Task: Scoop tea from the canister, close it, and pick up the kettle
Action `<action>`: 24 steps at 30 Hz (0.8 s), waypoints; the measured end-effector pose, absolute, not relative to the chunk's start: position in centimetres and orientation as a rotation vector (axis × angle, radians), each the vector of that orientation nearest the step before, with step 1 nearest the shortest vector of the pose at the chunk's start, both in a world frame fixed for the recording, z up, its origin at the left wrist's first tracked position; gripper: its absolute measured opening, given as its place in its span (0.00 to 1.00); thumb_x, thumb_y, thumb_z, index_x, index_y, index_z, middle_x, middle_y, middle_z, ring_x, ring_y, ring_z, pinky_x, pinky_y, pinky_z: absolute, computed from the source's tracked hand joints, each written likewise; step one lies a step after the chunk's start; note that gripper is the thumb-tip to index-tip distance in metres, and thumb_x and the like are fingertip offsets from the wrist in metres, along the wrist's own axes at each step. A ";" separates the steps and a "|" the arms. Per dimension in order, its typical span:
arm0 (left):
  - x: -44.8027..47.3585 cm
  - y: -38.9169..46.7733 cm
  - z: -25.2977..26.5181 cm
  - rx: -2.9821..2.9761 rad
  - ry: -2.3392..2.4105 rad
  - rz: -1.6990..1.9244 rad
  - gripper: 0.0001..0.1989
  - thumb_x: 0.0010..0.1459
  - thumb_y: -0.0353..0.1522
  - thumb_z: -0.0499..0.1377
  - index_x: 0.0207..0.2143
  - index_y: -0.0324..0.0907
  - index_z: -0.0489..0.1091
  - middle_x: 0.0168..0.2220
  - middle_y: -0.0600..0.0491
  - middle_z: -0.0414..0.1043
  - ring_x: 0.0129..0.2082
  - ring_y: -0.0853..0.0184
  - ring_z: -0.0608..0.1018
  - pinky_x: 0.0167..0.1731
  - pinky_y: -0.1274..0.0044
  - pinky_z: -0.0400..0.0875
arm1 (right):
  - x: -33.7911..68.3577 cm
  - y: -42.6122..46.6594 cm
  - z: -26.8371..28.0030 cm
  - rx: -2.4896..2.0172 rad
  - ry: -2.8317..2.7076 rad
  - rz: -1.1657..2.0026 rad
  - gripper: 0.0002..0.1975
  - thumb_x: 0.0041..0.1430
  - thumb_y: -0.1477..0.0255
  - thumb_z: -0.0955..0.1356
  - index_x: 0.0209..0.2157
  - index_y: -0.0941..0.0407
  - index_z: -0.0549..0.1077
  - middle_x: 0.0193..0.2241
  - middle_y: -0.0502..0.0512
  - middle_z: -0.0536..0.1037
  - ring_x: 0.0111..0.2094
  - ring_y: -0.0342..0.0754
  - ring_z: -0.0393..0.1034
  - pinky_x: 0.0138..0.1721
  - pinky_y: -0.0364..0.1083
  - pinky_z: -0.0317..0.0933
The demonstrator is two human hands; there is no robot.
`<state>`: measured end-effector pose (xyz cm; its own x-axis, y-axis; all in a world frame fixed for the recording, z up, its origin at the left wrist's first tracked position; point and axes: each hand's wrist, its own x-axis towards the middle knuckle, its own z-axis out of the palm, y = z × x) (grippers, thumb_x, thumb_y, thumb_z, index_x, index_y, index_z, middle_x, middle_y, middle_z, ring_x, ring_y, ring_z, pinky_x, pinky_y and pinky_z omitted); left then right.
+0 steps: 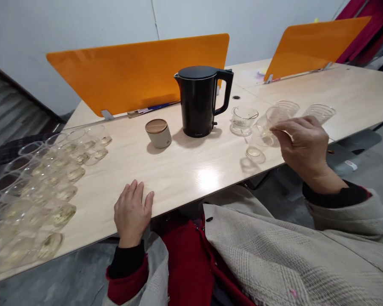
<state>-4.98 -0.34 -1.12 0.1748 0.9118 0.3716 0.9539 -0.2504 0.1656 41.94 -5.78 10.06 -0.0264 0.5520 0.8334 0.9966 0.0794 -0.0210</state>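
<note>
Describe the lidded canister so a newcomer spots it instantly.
Find the left orange divider, then the black kettle before its right end. Just left of the kettle sits a small pale canister. Its wooden lid sets it apart from the kettle and clear glasses.

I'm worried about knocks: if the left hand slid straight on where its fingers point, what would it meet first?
The left hand would probably meet the wood-lidded canister, thumb side first. It points slightly left of that, and depth is unclear, so it might instead reach the orange desk divider.
</note>
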 end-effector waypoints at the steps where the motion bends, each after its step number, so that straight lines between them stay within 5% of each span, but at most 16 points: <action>1: -4.9 -0.4 -1.1 -2.325 -1.860 -0.618 0.29 0.74 0.44 0.49 0.60 0.33 0.76 0.67 0.34 0.73 0.69 0.40 0.72 0.64 0.52 0.69 | 40.8 -5.5 10.2 -1.472 -1.684 -0.750 0.10 0.72 0.69 0.69 0.37 0.54 0.82 0.37 0.58 0.87 0.39 0.54 0.77 0.46 0.53 0.67; 10: -4.8 -0.7 -1.3 -2.315 -1.922 -0.600 0.25 0.72 0.43 0.53 0.62 0.39 0.75 0.68 0.40 0.72 0.70 0.45 0.72 0.65 0.56 0.68 | 28.8 3.4 5.2 -1.085 -1.976 -0.063 0.11 0.72 0.71 0.68 0.37 0.52 0.82 0.38 0.56 0.86 0.40 0.53 0.75 0.45 0.53 0.70; 24: -4.5 -1.0 -1.0 -2.330 -1.956 -0.613 0.25 0.72 0.42 0.55 0.63 0.39 0.74 0.69 0.40 0.71 0.71 0.44 0.70 0.67 0.55 0.67 | 21.8 6.1 4.5 -1.092 -2.303 0.091 0.14 0.74 0.72 0.65 0.39 0.52 0.84 0.41 0.57 0.85 0.42 0.55 0.71 0.45 0.53 0.64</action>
